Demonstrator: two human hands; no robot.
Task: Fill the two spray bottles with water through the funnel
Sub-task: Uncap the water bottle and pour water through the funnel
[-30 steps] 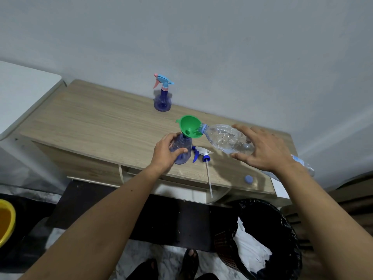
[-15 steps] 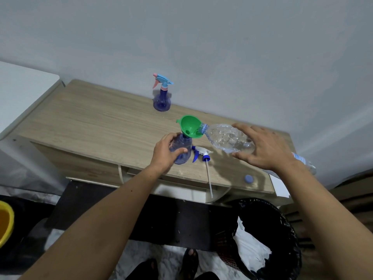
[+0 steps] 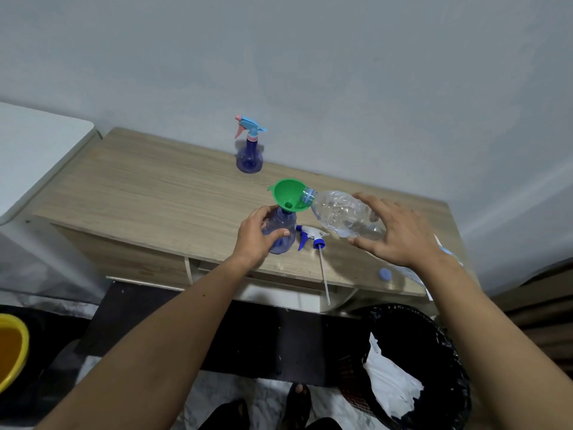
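In left grip (image 3: pixel 257 237): funnel-topped spray bottle (image 3: pixel 280 234)

The lower part of the water bottle (image 3: pixel 344 214) is hidden behind the right hand (image 3: pixel 400 234). The near side of the open spray bottle (image 3: pixel 280 232) is covered by the left hand (image 3: pixel 255 235). The yellow tub (image 3: pixel 12 352) is cut off by the left edge.

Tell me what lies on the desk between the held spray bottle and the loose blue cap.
In the head view, the detached spray head with its dip tube lies between the spray bottle and the blue cap.
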